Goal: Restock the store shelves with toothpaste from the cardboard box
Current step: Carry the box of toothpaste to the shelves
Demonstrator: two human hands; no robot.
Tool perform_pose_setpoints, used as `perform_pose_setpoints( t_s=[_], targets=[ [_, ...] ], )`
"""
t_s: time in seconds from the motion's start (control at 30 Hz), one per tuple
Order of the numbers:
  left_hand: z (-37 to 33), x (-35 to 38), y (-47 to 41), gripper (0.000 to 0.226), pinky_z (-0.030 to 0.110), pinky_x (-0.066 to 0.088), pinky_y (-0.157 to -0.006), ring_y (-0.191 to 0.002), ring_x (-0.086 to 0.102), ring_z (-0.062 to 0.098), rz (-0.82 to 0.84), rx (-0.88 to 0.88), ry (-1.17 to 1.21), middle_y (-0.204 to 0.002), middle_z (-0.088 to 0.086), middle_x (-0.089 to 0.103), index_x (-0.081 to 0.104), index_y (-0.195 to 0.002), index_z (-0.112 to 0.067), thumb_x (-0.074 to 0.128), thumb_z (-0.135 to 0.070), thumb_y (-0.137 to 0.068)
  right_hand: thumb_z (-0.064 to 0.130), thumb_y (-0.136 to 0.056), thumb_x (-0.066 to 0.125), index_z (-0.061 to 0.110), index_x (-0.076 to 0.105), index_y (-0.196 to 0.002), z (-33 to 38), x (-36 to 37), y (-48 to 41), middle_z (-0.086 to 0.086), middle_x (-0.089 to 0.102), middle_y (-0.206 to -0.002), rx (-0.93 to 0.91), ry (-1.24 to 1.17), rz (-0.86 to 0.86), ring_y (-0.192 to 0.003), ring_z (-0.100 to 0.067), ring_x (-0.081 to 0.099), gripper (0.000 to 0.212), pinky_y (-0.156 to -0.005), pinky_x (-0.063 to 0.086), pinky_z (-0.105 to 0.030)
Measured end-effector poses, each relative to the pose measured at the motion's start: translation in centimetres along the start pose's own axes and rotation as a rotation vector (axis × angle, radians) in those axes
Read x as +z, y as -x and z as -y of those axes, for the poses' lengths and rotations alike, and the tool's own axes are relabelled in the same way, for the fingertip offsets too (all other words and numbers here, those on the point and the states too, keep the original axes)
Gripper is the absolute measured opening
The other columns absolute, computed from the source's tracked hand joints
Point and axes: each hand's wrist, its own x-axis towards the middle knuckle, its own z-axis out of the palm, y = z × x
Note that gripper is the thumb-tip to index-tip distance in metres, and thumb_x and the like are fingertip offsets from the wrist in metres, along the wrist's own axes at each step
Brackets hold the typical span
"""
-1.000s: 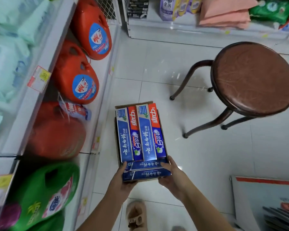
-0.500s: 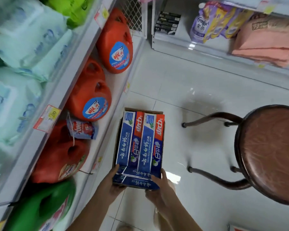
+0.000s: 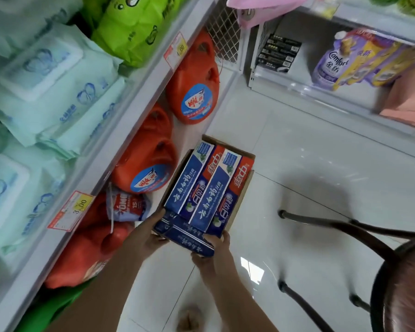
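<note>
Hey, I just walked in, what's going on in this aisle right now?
A person is holding a cardboard box of toothpaste cartons with both hands, the left hand and right hand gripping its near end. The box is full, with cartons lying flat in it. It is held above the tiled floor beside the shelf of orange detergent jugs. A brown stool stands to the right.

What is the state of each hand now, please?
Left hand: closed on the near left end of the box.
Right hand: closed on the near right end of the box.
</note>
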Motion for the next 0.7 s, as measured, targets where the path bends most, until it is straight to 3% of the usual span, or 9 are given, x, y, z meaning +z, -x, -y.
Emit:
perform_pose_setpoints(
  t_s=[0.1, 0.17, 0.23, 0.33, 0.43, 0.53, 0.57, 0.63, 0.7],
  targets=[
    [-2.0, 1.2, -0.6, 0.015, 0.044, 0.047, -0.090, -0.091, 0.063, 0.024, 0.013, 0.048, -0.008, -0.088, 0.004, 0.074, 0.063, -0.104, -0.015, 0.059, -0.019, -0.090, -0.002, -0.066, 0.066, 0.026, 0.044, -0.129, 0.3, 1.6, -1.0, -0.015, 0.066, -0.115, -0.010, 0.005, 0.012, -0.094, -0.031, 0.062, 0.071, -0.067, 0.051, -0.033],
    [-2.7, 1.9, -0.8, 0.010, 0.039, 0.049, -0.080, -0.084, 0.061, 0.020, 0.002, 0.043, -0.031, -0.073, -0.001, 0.073, 0.062, -0.100, -0.016, 0.056, -0.017, -0.092, 0.000, -0.064, 0.068, 0.027, 0.047, -0.127, 0.6, 2.1, -1.1, -0.018, 0.066, -0.113, -0.001, 0.019, 0.011, -0.091, -0.032, 0.061, 0.072, -0.063, 0.052, -0.033],
    [-3.3, 2.2, -0.8, 0.012, 0.037, 0.049, -0.076, -0.083, 0.062, 0.022, 0.015, 0.018, -0.050, -0.077, 0.001, 0.074, 0.063, -0.102, -0.017, 0.057, -0.016, -0.091, -0.003, -0.072, 0.067, 0.027, 0.048, -0.127, 1.0, 2.0, -0.9, -0.021, 0.066, -0.112, 0.032, 0.043, -0.007, -0.088, -0.034, 0.060, 0.065, -0.061, 0.052, -0.034],
    [-3.4, 2.5, -0.9, 0.031, 0.038, 0.053, -0.072, -0.087, 0.066, 0.029, 0.043, -0.053, -0.101, -0.105, 0.011, 0.071, 0.061, -0.117, -0.018, 0.060, -0.013, -0.087, -0.004, -0.080, 0.061, 0.022, 0.051, -0.125, 2.2, 1.9, 0.1, -0.023, 0.069, -0.103, 0.126, 0.124, -0.046, -0.086, -0.038, 0.059, 0.053, -0.065, 0.049, -0.037],
    [-3.8, 3.6, 0.0, 0.033, 0.034, 0.056, -0.056, -0.075, 0.069, 0.029, -0.003, -0.076, -0.121, -0.104, 0.017, 0.069, 0.059, -0.119, -0.009, 0.058, -0.003, -0.087, 0.000, -0.081, 0.063, 0.013, 0.053, -0.118, 4.4, 3.5, 1.3, -0.025, 0.066, -0.106, 0.259, 0.315, -0.147, -0.091, -0.039, 0.063, 0.040, -0.070, 0.053, -0.040],
    [-5.1, 5.2, 1.6, 0.005, 0.021, 0.047, -0.036, -0.045, 0.064, 0.020, -0.146, -0.098, -0.234, -0.065, 0.012, 0.068, 0.059, -0.088, -0.002, 0.057, 0.002, -0.087, 0.009, -0.086, 0.063, 0.005, 0.053, -0.105, 8.2, 7.0, 2.1, -0.018, 0.062, -0.105, 0.338, 0.624, -0.254, -0.098, -0.034, 0.063, 0.022, -0.070, 0.059, -0.038],
    [-5.5, 5.5, 2.0, 0.005, 0.019, 0.045, -0.034, -0.044, 0.061, 0.023, -0.198, -0.107, -0.273, -0.064, 0.012, 0.064, 0.057, -0.083, -0.002, 0.058, 0.002, -0.086, 0.010, -0.087, 0.062, 0.005, 0.052, -0.102, 9.5, 8.3, 2.0, -0.017, 0.060, -0.107, 0.313, 0.699, -0.294, -0.101, -0.034, 0.062, 0.019, -0.072, 0.059, -0.038],
    [-6.0, 5.5, 2.0, 0.004, 0.023, 0.046, -0.045, -0.054, 0.057, 0.025, -0.228, -0.111, -0.309, -0.070, 0.013, 0.060, 0.058, -0.083, 0.000, 0.061, -0.003, -0.084, 0.013, -0.090, 0.060, 0.005, 0.050, -0.109, 12.4, 11.0, 1.4, -0.014, 0.058, -0.113, 0.201, 0.848, -0.368, -0.102, -0.031, 0.060, 0.023, -0.080, 0.057, -0.037],
    [-6.5, 5.5, 2.3, 0.006, 0.028, 0.045, -0.059, -0.061, 0.055, 0.022, -0.240, -0.084, -0.374, -0.076, 0.012, 0.059, 0.057, -0.083, -0.003, 0.060, -0.008, -0.086, 0.011, -0.093, 0.055, 0.004, 0.048, -0.118, 14.9, 13.8, 0.1, -0.011, 0.057, -0.100, 0.078, 0.926, -0.359, -0.089, -0.026, 0.060, 0.028, -0.076, 0.055, -0.033]
  ],
)
